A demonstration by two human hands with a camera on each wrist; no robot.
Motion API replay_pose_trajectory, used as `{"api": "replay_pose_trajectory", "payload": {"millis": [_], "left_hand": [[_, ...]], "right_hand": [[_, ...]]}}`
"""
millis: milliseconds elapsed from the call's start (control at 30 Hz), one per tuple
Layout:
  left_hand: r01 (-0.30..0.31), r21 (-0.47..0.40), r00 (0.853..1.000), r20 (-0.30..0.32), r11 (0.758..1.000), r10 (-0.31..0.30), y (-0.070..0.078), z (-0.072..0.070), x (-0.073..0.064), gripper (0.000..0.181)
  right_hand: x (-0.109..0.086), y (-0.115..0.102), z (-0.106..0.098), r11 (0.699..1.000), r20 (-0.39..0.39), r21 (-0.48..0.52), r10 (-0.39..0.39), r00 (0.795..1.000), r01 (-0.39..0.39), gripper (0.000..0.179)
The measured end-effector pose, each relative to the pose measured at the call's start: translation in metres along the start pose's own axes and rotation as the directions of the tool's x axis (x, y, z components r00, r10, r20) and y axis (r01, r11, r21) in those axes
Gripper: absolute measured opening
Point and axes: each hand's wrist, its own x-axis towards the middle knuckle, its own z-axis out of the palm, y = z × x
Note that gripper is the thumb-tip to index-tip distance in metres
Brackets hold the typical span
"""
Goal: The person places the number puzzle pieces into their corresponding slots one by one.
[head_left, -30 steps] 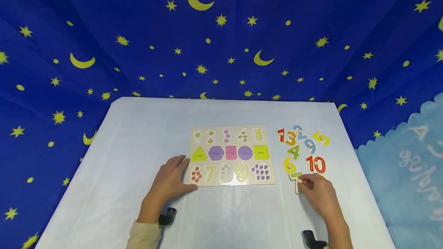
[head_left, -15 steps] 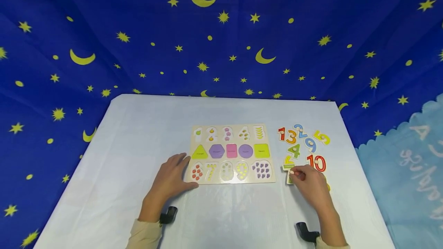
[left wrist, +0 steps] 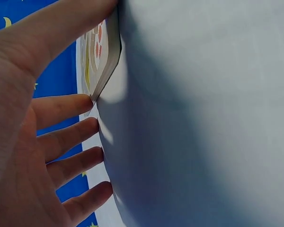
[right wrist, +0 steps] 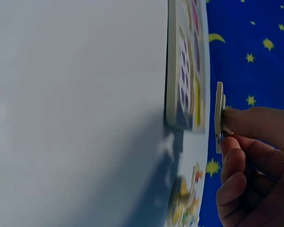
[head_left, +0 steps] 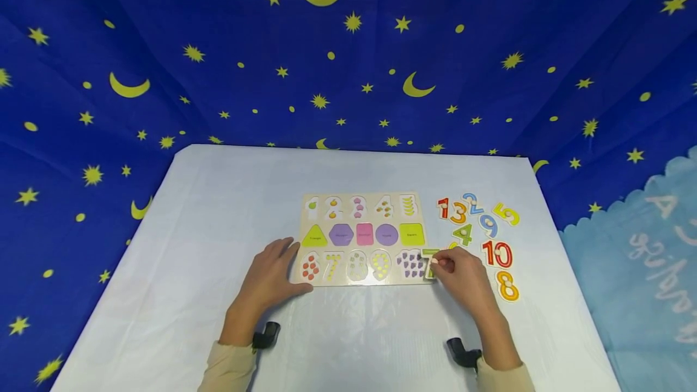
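My right hand [head_left: 463, 277] pinches the knob of a green number 7 puzzle piece [head_left: 428, 254] between thumb and fingers. In the right wrist view the number 7 piece [right wrist: 219, 116] is seen edge-on, raised above the table. It overlaps the lower right corner of the wooden puzzle board [head_left: 337, 280] in the head view. The board has printed number recesses in two rows and coloured shapes between them. At the board's lower left corner rests my left hand [head_left: 272, 274], with thumb and fingertips touching its edges. In the left wrist view the fingers [left wrist: 66, 109] are spread and fairly straight.
Right of the board lie several loose number pieces, among them a red 10 [head_left: 497, 254], an orange 8 [head_left: 508, 285], a green 4 [head_left: 463, 235] and a blue 9 [head_left: 488, 225]. A yellow piece is mostly behind my right hand. The white table [head_left: 234, 192] meets blue starry cloth [head_left: 261, 47].
My right hand has carried the number 7 piece leftward from the loose pieces to the board's right edge, uncovering the orange 8. My left hand has stayed at the board's corner.
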Motion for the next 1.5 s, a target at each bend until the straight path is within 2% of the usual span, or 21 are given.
{"api": "replay_pose_trajectory", "payload": {"millis": [367, 833, 1067, 1500], "left_hand": [[0.023, -0.018, 1.000, 0.020, 1.000, -0.023, 0.000, 0.003, -0.001, 0.099], [0.012, -0.023, 1.000, 0.001, 1.000, -0.012, -0.001, 0.003, -0.001, 0.098], [0.016, -0.025, 1.000, 0.000, 1.000, -0.016, 0.000, 0.002, -0.002, 0.098], [0.025, -0.037, 1.000, 0.000, 0.999, -0.025, -0.001, 0.004, -0.002, 0.098]], "right_hand": [[0.010, -0.023, 0.017, 0.999, 0.029, 0.043, -0.033, 0.999, 0.031, 0.014], [0.020, -0.050, 0.035, 0.994, 0.064, 0.085, -0.080, 0.995, 0.074, 0.011], [0.023, -0.063, 0.048, 0.989, 0.076, 0.081, -0.132, 0.988, 0.125, 0.009], [0.025, -0.077, 0.068, 0.982, 0.100, 0.097, -0.172, 0.980, 0.163, 0.011]]}}
